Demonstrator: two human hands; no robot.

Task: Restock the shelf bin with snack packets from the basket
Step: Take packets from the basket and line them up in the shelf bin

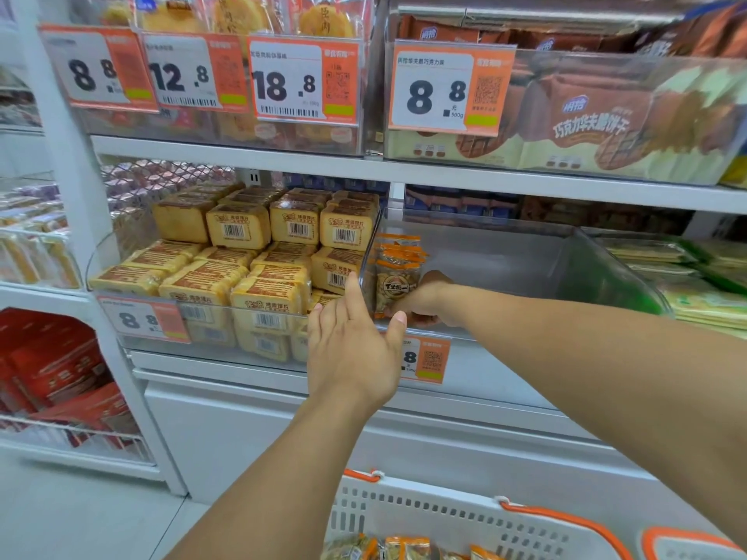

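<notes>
Packets stand at bin's left wall, right hand holding them.

head view, close, facing forward-down at shelf bin.

Stacked yellow cake packs, orange price tags

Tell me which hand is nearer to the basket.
Left. The left hand hangs above the basket, outside the bin; the right hand reaches higher, inside the bin at the snack packets.
</notes>
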